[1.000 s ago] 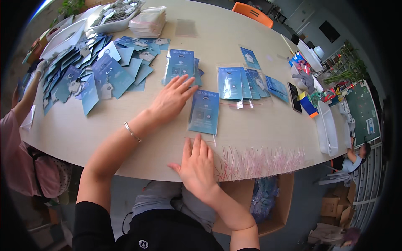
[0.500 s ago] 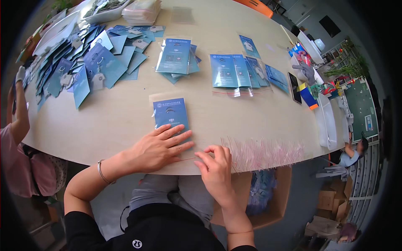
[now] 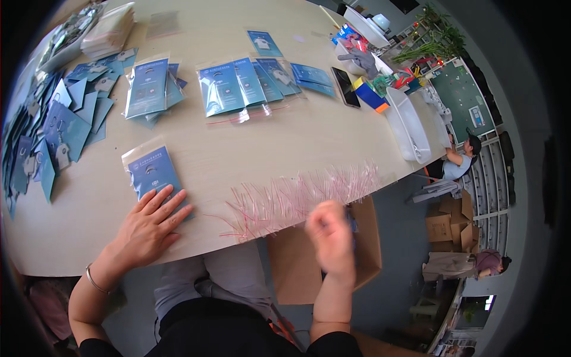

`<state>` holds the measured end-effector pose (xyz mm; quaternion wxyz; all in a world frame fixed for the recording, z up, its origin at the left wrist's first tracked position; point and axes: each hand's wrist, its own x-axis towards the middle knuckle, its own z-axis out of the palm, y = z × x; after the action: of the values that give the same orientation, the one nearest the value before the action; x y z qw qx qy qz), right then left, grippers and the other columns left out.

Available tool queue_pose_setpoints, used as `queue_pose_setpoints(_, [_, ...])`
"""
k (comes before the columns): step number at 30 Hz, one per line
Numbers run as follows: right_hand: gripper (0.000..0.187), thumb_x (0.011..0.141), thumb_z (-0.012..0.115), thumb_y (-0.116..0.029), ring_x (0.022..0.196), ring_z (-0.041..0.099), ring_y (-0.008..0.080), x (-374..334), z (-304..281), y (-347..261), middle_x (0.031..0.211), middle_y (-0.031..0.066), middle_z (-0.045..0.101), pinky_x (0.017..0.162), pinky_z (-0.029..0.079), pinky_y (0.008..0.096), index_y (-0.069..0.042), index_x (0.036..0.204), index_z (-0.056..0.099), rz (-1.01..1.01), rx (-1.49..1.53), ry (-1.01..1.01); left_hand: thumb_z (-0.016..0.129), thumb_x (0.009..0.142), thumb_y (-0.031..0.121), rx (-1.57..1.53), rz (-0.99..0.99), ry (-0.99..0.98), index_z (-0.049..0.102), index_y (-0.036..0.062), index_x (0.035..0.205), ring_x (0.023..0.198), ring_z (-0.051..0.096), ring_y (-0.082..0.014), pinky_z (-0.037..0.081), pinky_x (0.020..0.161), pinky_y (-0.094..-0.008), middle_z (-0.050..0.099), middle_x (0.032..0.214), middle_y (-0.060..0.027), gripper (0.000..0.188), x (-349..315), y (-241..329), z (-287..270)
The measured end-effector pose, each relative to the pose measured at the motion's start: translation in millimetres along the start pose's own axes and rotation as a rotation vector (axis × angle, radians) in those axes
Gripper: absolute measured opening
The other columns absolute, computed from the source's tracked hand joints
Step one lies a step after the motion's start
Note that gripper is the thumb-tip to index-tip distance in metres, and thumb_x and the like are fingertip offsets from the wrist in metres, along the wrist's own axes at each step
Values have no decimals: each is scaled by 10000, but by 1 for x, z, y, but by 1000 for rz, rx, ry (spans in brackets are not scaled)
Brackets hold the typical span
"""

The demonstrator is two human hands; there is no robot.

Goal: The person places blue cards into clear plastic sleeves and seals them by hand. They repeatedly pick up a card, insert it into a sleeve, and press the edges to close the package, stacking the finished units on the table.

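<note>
My left hand point(image 3: 146, 231) lies flat with fingers spread over the lower part of a blue card in a clear plastic bag point(image 3: 153, 169). That packet rests on the table near its front edge. My right hand point(image 3: 331, 235) is raised at the table edge, blurred, its fingers curled together; whatever they pinch cannot be made out. Just beyond it, a row of thin clear strips with red edges point(image 3: 297, 196) sticks along the table edge. Below the right hand, a cardboard box point(image 3: 364, 253) stands on the floor.
Bagged blue cards point(image 3: 223, 89) and a stack of them point(image 3: 148, 86) lie farther back. Loose cards with keychains point(image 3: 65, 128) pile up at left. A phone point(image 3: 345, 87), a white bin point(image 3: 409, 128) and tools stand at right. Another person point(image 3: 459, 160) sits beyond.
My right hand has left the bag's lower edge, where it pinched a thin red strip, and moved right past the row of strips. My view has turned right. The left hand stays on the packet.
</note>
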<state>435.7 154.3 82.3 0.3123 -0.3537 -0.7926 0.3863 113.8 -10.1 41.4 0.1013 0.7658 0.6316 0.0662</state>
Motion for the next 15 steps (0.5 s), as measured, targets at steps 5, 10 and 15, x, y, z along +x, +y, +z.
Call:
queue_pose_setpoints(5, [232, 955, 631, -207, 1040, 556, 325, 2, -167, 156, 1102, 161, 625, 908, 461, 437, 9, 1007, 697, 414, -631, 656, 681, 879, 275, -13, 40, -21, 479, 123, 1466, 1475, 307, -324, 231, 1215, -462, 404, 1561, -110, 640, 13, 5, -3])
queue_pose_setpoints(10, [225, 898, 695, -266, 1115, 550, 351, 21, -178, 203, 1115, 148, 652, 928, 468, 478, -72, 1004, 736, 764, -968, 513, 678, 874, 255, -28, 18, -42, 466, 122, 1473, 1481, 290, -332, 222, 1217, -473, 382, 1574, -114, 649, 9, 3, -3])
queue_pose_setpoints(15, [219, 775, 798, -246, 1083, 580, 315, 31, -152, 178, 1047, 53, 681, 893, 473, 486, -124, 950, 745, 750, -1072, 687, 623, 941, 303, -8, 46, -64, 450, 128, 1483, 1478, 302, -316, 236, 1210, -465, 379, 1577, -101, 595, 4, 6, -9])
